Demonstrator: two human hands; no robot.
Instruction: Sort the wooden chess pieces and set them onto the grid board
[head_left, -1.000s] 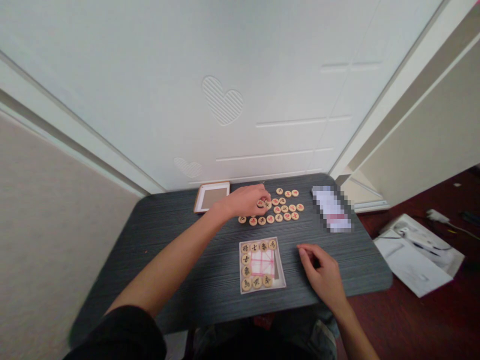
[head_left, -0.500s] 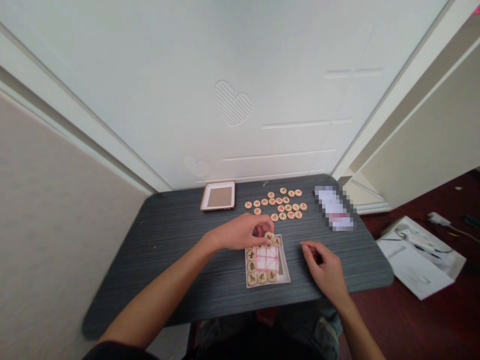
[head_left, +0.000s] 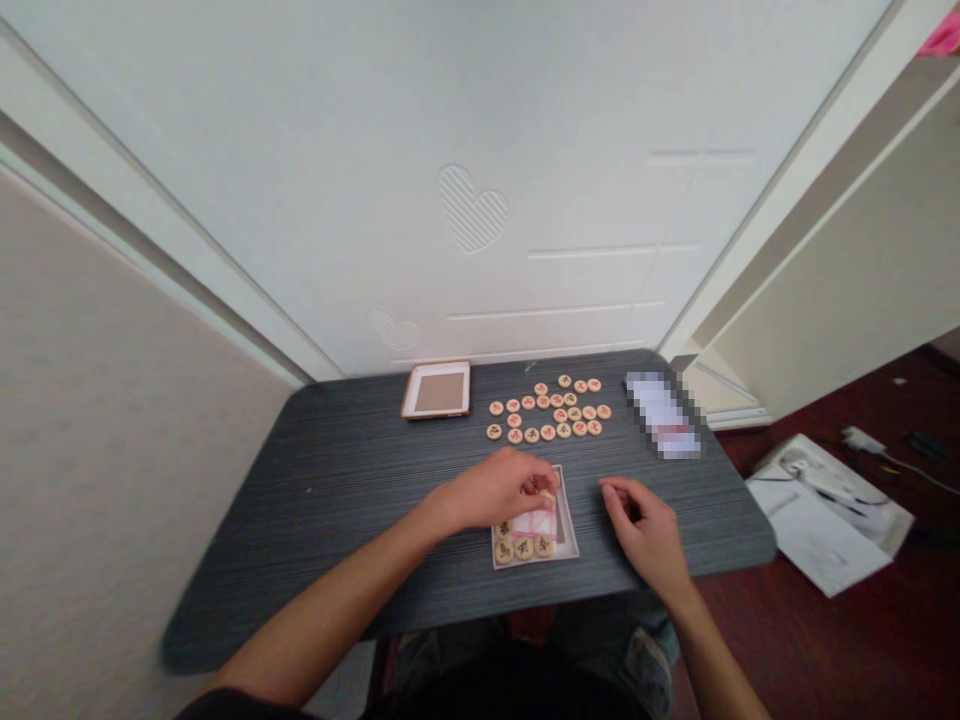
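My left hand (head_left: 499,490) hovers over the top of a small white tray (head_left: 570,530), fingers pinched on a round wooden chess piece (head_left: 547,496). The tray holds several such pieces around a pink-lined paper. My right hand (head_left: 645,530) rests on the dark table (head_left: 337,500) just right of the tray, fingers loosely curled with nothing visible in them. A cluster of loose wooden pieces (head_left: 551,412) with red and black characters lies farther back on the table.
A shallow box lid (head_left: 439,390) with a brown inside lies at the table's back left. A blurred-out rectangular thing (head_left: 664,415) lies at the back right. White cabinet doors stand behind the table. Papers (head_left: 829,510) lie on the dark red floor to the right.
My left hand came back from the loose pieces to the tray with a piece in its fingers. My right hand stayed almost still.
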